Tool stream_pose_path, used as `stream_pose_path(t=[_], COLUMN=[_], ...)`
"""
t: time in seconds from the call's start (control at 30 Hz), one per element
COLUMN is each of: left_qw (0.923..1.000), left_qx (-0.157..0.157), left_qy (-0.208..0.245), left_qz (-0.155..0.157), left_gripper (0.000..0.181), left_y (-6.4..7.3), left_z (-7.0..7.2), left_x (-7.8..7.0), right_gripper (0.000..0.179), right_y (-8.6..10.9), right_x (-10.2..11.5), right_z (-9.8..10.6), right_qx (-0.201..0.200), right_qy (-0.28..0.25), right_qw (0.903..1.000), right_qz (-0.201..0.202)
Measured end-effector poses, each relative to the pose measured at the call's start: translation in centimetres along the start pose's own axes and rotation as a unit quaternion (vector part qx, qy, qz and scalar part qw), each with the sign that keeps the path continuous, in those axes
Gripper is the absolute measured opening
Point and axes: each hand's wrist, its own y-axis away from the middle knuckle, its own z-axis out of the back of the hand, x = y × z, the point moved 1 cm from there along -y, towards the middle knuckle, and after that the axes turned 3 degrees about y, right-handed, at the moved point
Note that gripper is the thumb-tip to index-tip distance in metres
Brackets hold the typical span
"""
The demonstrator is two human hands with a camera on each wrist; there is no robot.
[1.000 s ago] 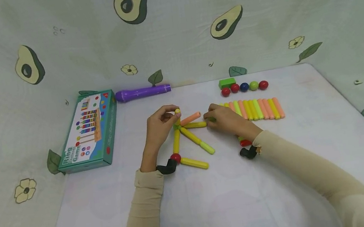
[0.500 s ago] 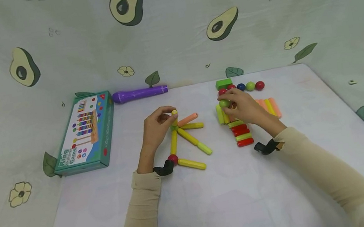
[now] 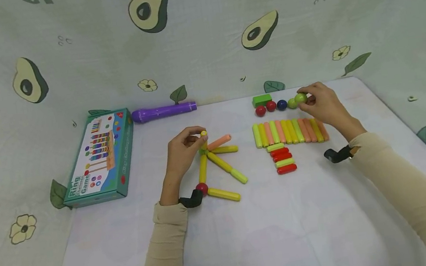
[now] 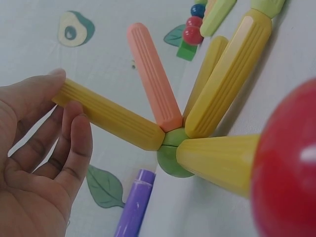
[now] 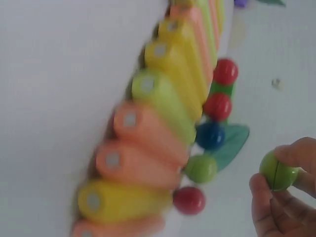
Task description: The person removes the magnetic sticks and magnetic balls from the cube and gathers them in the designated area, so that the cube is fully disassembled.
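Note:
My left hand [image 3: 183,150] pinches the free end of a yellow ridged stick [image 4: 116,116] between thumb and fingers. That stick rises from a green ball [image 4: 174,165], to which an orange stick [image 4: 154,79] and more yellow sticks are joined. At the near end of one yellow stick is a red ball [image 3: 202,189], with another yellow stick [image 3: 224,194] running right from it. My right hand [image 3: 330,107] holds a separate green ball [image 5: 277,170] in its fingertips, raised near the right end of a row of balls. A red ball [image 5: 189,200] in that row is hidden in the head view.
A row of coloured sticks [image 3: 290,131] lies in front of the balls, with short red and green pieces [image 3: 283,156] below its left part. A green block [image 3: 262,100] stands behind the red balls. A purple microphone [image 3: 164,111] and a game box [image 3: 99,158] lie back left.
My right hand has lifted the green ball from beside the built sticks and carried it right, across the stick row to the ball row. My left hand keeps its grip on the yellow stick.

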Motion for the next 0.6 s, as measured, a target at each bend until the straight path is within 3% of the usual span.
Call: stream_pose_path(t=[0.27, 0.6], left_qw=[0.9999, 0.9999], left_qx=[-0.003, 0.008], left_qy=[-0.012, -0.013], left_qz=[-0.007, 0.001], left_gripper=[0.024, 0.024], left_y=[0.0, 0.2], left_z=[0.1, 0.1], left_x=[0.0, 0.1], right_gripper=[0.046, 0.042], right_y=[-1.9, -2.6], right_x=[-4.2, -8.7], right_z=[1.3, 0.2], right_qx=[0.006, 0.036], right_qy=[0.02, 0.027], right_qw=[0.9966, 0.9943], right_qz=[-0.08, -0.097])
